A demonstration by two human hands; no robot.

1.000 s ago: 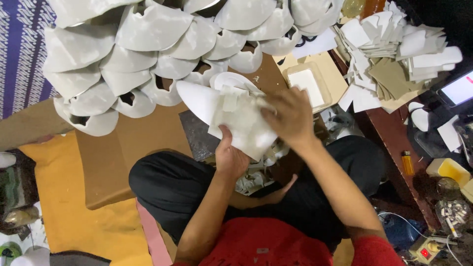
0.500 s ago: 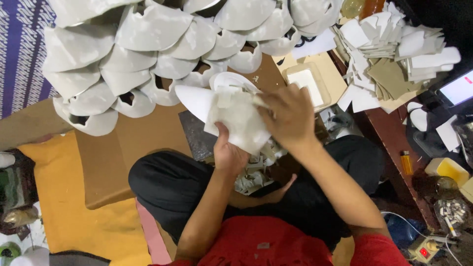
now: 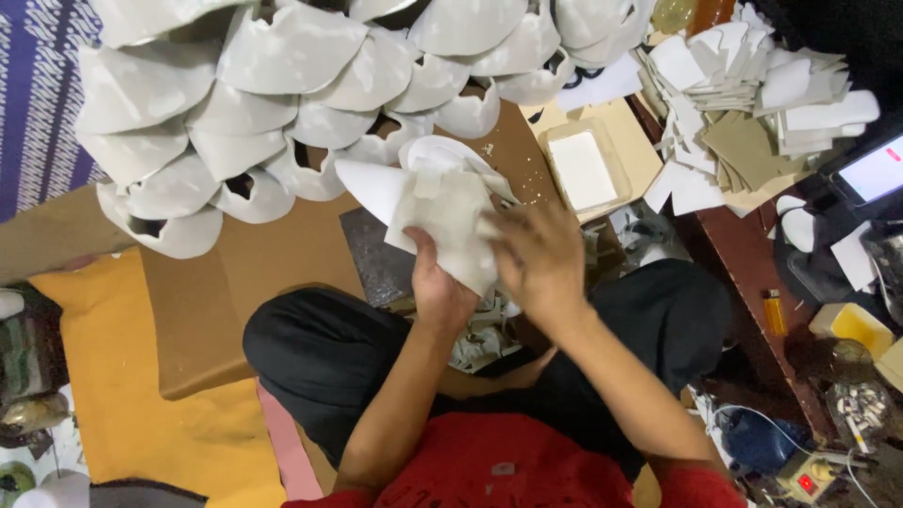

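The person sits cross-legged and holds a white paper cone (image 3: 442, 221) above the lap, its point aimed at the pile of finished white cones (image 3: 282, 94). The left hand (image 3: 440, 287) grips the cone from below, fingers closed around its lower edge. The right hand (image 3: 538, 259) lies over the cone's near side, fingers curled and pressing on the paper. Just beyond the cone sits a shallow tray of white paste (image 3: 583, 169); further right of the cone lies a stack of cut paper pieces (image 3: 743, 122).

hands 2 (image 3: 489, 268) | white tray 1 (image 3: 583, 169) | yellow lighter 1 (image 3: 773, 312)
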